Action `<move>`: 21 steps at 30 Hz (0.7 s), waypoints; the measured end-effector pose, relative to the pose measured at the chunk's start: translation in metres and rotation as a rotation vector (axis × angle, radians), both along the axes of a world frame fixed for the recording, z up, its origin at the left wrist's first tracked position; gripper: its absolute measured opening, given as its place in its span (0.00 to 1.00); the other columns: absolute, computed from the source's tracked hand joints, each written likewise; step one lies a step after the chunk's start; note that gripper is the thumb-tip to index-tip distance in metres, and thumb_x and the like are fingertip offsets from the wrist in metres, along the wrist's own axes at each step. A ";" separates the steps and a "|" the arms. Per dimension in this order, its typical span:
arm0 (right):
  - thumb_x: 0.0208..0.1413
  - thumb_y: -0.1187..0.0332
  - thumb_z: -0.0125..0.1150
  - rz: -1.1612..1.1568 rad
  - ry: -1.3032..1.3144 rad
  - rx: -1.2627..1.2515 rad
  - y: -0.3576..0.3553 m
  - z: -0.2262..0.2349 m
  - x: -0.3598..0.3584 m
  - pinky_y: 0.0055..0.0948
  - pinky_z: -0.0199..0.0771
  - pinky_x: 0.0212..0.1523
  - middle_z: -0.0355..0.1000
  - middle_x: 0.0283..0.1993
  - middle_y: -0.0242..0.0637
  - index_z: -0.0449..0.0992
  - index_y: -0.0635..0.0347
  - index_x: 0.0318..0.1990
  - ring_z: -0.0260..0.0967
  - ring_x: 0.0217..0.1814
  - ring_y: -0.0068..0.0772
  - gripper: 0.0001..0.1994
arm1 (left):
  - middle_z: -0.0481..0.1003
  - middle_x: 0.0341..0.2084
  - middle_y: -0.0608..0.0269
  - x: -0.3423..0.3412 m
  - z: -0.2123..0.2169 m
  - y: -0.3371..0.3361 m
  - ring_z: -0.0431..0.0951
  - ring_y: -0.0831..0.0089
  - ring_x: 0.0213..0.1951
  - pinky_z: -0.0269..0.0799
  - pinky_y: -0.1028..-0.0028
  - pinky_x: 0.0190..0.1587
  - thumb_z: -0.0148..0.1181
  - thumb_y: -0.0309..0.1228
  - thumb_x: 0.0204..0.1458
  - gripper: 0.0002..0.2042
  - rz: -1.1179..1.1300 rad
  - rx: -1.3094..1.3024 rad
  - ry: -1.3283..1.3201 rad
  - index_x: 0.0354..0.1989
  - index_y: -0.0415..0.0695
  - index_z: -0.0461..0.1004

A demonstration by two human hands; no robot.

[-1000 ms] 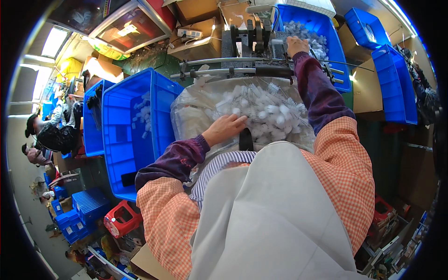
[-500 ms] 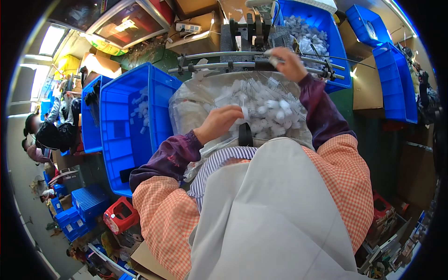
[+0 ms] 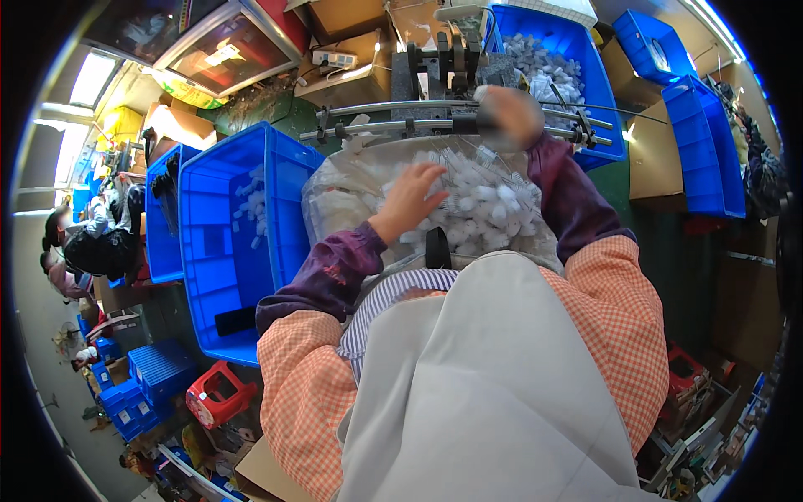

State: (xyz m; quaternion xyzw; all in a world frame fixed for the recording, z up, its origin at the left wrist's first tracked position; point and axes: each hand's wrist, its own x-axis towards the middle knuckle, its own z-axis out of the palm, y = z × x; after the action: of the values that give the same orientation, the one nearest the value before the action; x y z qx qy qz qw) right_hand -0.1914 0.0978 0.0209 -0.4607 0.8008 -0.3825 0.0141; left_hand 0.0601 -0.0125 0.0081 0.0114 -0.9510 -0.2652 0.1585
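Observation:
A heap of small white plastic pieces (image 3: pixel 498 201), some with thin comb-like prongs, lies on a clear-plastic-covered lap tray (image 3: pixel 335 180) in front of me. Over the heap's left part, my left hand (image 3: pixel 408 201) is open, its thumb and fingers apart and nothing visible between them. My right hand (image 3: pixel 512 117), smeared by motion, is up at the metal rails (image 3: pixel 385 125) of a small bench machine (image 3: pixel 443 63). A small whitish piece (image 3: pixel 482 93) shows at its closed fingertips; its exact shape is blurred.
At my left stands a blue bin (image 3: pixel 226 276) with some white pieces inside. Behind the machine, on the right, another blue bin (image 3: pixel 598 75) is heaped with similar pieces. Cardboard boxes (image 3: pixel 657 159) and a red stool (image 3: pixel 219 393) stand around; people sit far left.
My left hand has shifted up and its fingers have spread, leaving the white piece it was touching. My right hand has moved slightly left and down along the rails.

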 end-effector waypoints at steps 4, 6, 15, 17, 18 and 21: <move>0.49 0.64 0.53 -0.310 0.285 0.114 -0.014 -0.042 -0.058 0.38 0.66 0.40 0.71 0.38 0.32 0.74 0.48 0.36 0.68 0.41 0.41 0.08 | 0.68 0.41 0.55 -0.008 -0.010 0.003 0.67 0.57 0.44 0.65 0.67 0.46 0.54 0.22 0.40 0.17 -0.076 -0.210 -0.140 0.43 0.43 0.69; 0.49 0.63 0.53 -0.344 0.373 0.215 -0.025 -0.047 -0.063 0.38 0.62 0.42 0.70 0.38 0.27 0.74 0.45 0.36 0.66 0.44 0.36 0.07 | 0.69 0.40 0.57 -0.006 -0.009 0.002 0.68 0.58 0.43 0.66 0.67 0.45 0.53 0.20 0.38 0.16 -0.078 -0.165 -0.152 0.40 0.42 0.70; 0.49 0.62 0.51 -0.322 0.440 0.398 -0.044 -0.052 -0.071 0.38 0.56 0.46 0.70 0.41 0.25 0.74 0.44 0.37 0.63 0.48 0.33 0.09 | 0.70 0.35 0.55 0.001 0.025 0.003 0.72 0.58 0.37 0.69 0.66 0.39 0.51 0.19 0.42 0.09 0.005 0.092 0.013 0.34 0.39 0.71; 0.49 0.61 0.50 -0.305 0.464 0.365 -0.043 -0.059 -0.077 0.37 0.56 0.45 0.70 0.39 0.25 0.74 0.43 0.35 0.63 0.48 0.32 0.08 | 0.71 0.34 0.55 0.000 0.038 0.005 0.73 0.58 0.35 0.69 0.67 0.37 0.51 0.20 0.43 0.08 0.012 0.160 0.072 0.34 0.40 0.71; 0.49 0.61 0.50 -0.296 0.447 0.367 -0.043 -0.059 -0.079 0.37 0.56 0.45 0.70 0.39 0.25 0.74 0.43 0.35 0.63 0.48 0.32 0.08 | 0.71 0.33 0.55 0.001 0.044 0.004 0.73 0.59 0.34 0.69 0.68 0.36 0.52 0.20 0.44 0.08 0.011 0.195 0.092 0.34 0.40 0.71; 0.49 0.61 0.50 -0.274 0.407 0.366 -0.044 -0.060 -0.083 0.37 0.55 0.45 0.71 0.39 0.26 0.74 0.43 0.36 0.62 0.48 0.33 0.08 | 0.72 0.32 0.57 0.002 0.055 0.000 0.74 0.64 0.32 0.69 0.72 0.33 0.55 0.21 0.46 0.08 0.071 0.353 0.046 0.35 0.40 0.72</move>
State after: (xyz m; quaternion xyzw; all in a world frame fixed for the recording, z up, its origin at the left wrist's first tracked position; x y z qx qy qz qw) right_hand -0.2740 0.0539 -0.0388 -0.4054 0.8974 -0.1301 -0.1157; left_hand 0.0618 -0.0129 0.0626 0.0666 -0.8847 -0.4225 0.1852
